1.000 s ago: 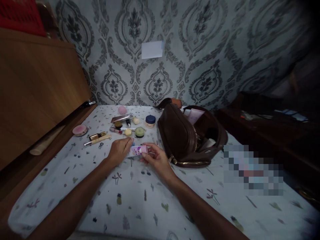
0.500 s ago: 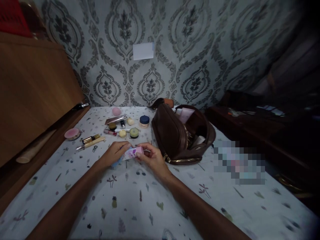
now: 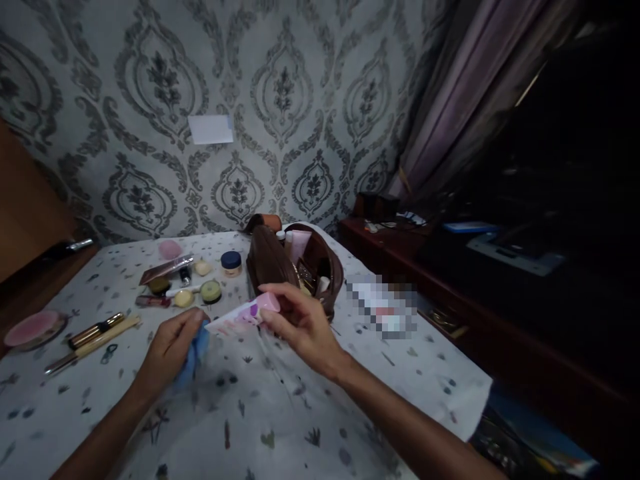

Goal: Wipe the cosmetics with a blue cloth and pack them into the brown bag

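My right hand (image 3: 303,327) pinches a pink and white squeeze tube (image 3: 245,316) with purple print by its pink cap end. The tube is tilted, its flat white end pointing left toward my left hand (image 3: 170,343). That left hand is closed on a blue cloth (image 3: 193,357), which hangs below the fingers. Just behind my right hand stands an open brown bag (image 3: 270,260) with a gold zipper; a pale pink tube (image 3: 300,243) and other small items show inside it.
Left of the bag lie a blue-lidded jar (image 3: 231,263), a green round pot (image 3: 211,291), a pink sponge (image 3: 171,250) and several other cosmetics. A pink compact (image 3: 36,329) and a wooden-handled brush (image 3: 95,345) are farther left. A blurred-out item (image 3: 383,307) lies right of the bag.
The view has swung to the right. My hands have moved apart: the right hand carries the tube away from the blue cloth, which stays in my left hand and now shows more.
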Demonstrator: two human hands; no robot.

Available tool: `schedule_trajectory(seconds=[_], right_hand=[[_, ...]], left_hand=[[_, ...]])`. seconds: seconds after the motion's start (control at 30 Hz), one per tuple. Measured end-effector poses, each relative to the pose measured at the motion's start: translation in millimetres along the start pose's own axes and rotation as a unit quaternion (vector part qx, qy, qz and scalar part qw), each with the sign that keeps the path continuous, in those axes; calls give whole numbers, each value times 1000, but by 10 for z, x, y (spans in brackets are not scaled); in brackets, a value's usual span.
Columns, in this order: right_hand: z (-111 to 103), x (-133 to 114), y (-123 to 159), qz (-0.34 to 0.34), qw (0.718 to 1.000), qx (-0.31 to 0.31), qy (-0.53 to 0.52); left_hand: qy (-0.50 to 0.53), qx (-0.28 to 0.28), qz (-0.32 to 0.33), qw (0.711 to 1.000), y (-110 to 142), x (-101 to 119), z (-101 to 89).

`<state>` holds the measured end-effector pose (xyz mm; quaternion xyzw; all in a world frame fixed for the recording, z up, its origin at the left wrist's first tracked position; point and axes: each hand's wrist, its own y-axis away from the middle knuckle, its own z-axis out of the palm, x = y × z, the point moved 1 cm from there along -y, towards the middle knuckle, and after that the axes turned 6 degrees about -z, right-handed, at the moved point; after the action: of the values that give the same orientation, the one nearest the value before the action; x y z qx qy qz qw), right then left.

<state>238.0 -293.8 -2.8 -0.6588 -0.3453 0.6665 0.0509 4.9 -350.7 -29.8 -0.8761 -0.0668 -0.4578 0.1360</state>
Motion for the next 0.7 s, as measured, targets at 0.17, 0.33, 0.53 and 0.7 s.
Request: schedule_trajectory(seconds=[0.17, 0.33, 0.53, 0.7], right_hand=[[-573, -501, -68, -53, 993, 77, 70], [-986, -721, -117, -117, 962, 179, 171], [-1245, -628, -144, -111, 951, 140, 253], [-1374, -418, -176, -78, 955, 63, 279]], left_hand=[[-88, -125, 144, 978, 78, 527, 370], [-244, -171, 269, 916, 54, 876, 874], [-348, -147, 277, 883, -48, 854, 1184], [-317, -93, 350, 877, -46, 750, 1201]])
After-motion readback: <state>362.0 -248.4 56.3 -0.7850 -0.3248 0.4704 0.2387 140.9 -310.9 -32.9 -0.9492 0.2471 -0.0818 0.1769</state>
